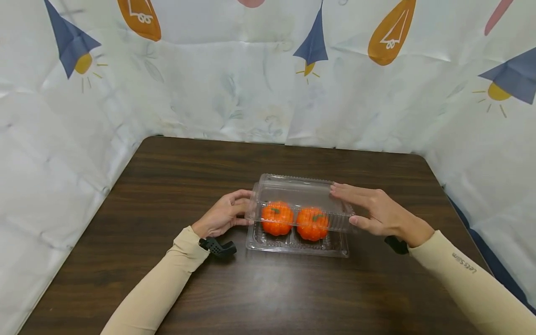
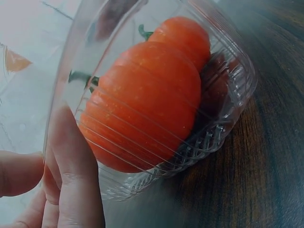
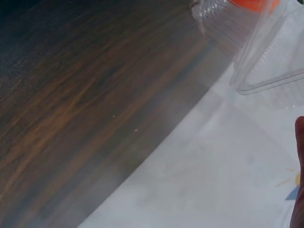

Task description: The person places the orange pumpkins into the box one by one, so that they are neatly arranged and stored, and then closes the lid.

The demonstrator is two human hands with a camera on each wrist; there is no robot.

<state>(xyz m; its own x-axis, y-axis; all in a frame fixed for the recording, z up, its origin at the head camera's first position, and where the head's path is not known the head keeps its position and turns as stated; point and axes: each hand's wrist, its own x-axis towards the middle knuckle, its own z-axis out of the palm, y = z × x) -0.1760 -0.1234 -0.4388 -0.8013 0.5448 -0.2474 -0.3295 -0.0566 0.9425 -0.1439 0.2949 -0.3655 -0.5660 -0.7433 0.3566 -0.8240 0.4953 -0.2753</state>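
Note:
A clear plastic clamshell box [image 1: 296, 250] rests on the table, its hinged lid [image 1: 299, 190] tilted partly over the base. Inside sit two orange pumpkins [image 1: 277, 218] [image 2: 147, 102] with green stems, side by side. At the box's left end, my left hand [image 1: 224, 214] pinches the lid's edge between thumb [image 2: 21, 173] and fingers. My right hand [image 1: 372, 211] is beside the lid's right end, fingers stretched out toward its far corner and thumb toward the near one. Only a sliver of that hand shows in the right wrist view, apart from the lid's corner.
The dark wood-grain table [image 1: 176, 172] runs back to a white printed cloth [image 1: 201, 93] hung behind and along both sides. Black bands [image 1: 218, 248] circle both wrists, over beige sleeves.

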